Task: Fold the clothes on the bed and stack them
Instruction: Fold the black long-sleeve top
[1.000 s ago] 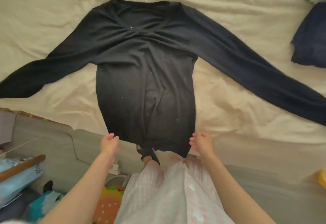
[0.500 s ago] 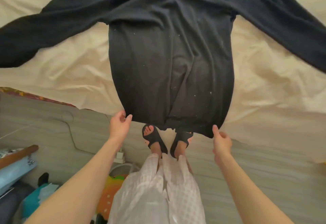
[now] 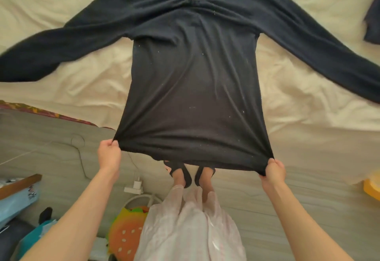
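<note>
writing: no readable brand or label on anything; a dark print on the light-blue bag (image 3: 18,196) left of the left forearm is too blurred to read
garment: black long-sleeved knit top (image 3: 193,88), front speckled with white lint, lying on the cream bedsheet (image 3: 292,104) beyond both hands
left hand: left hand (image 3: 109,154) fingers curled, pinching the near-left hem corner; fabric bunched at the grip
right hand: right hand (image 3: 274,171) fingers curled, pinching the near-right hem corner, sits closer to the body than the left
arm pose: both forearms reach forward, hands well apart, hem stretched taut between them
hem: pulled off the bed's near edge, hangs over the grey wood-look floor (image 3: 287,209), partly covers the feet in black sandals (image 3: 186,175)
sleeves: spread outward on the sheet, one beyond and left of the left hand, one beyond and right of the right hand; the right one runs past the frame edge
neckline: far end from the hands, puckered
room on bed: bare sheet both sides of the top's body, between body and sleeves
other cloth: dark navy folded piece (image 3: 372,22) far beyond the right hand, at the frame edge, apart from the sleeve
floor, left-hand side: white charger plug with cable (image 3: 134,186), orange-and-yellow fruit-print cushion (image 3: 127,232), the bag
floor, right-hand side: yellow object (image 3: 372,188) at the frame edge, cannot tell what
</note>
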### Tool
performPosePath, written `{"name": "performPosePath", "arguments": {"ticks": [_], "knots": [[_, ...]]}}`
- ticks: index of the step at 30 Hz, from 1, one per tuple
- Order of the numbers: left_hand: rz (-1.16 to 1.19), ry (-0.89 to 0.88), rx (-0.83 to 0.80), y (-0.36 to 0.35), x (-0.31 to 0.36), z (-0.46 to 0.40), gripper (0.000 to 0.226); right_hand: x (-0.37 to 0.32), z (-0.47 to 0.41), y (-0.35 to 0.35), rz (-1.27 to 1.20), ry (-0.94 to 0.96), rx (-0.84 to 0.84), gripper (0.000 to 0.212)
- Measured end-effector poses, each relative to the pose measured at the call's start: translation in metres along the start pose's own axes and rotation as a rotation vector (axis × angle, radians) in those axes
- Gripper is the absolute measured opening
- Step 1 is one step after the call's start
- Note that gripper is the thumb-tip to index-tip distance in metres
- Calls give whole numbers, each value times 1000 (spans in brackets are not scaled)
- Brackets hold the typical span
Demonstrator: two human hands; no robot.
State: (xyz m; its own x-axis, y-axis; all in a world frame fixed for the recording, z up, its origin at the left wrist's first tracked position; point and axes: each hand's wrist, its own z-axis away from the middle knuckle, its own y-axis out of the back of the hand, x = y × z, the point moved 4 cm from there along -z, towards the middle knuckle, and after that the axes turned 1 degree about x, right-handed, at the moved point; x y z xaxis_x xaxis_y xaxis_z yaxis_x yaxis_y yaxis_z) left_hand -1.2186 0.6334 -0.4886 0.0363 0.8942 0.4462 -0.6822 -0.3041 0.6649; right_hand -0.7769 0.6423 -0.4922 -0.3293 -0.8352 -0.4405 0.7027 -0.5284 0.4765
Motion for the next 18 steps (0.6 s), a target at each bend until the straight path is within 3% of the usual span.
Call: {"name": "performPosePath", "arguments": {"ticks": [5,9,12,15,18], "knots": [[-79,-177,3,24,14,25,32,-6,12,17,58,48,53,14],[-165,-287,-98,34,12,43,30,-3,31,28,118,126,11,12],[-171,-231,-274,42,1,52,23,2,49,36,120,125,-104,26],[-153,-161,-481,47,-4,60,22,5,62,41,92,74,-200,13],[-83,-154,-470,56,6,68,11,-3,73,47,48,99,-200,12]]}}
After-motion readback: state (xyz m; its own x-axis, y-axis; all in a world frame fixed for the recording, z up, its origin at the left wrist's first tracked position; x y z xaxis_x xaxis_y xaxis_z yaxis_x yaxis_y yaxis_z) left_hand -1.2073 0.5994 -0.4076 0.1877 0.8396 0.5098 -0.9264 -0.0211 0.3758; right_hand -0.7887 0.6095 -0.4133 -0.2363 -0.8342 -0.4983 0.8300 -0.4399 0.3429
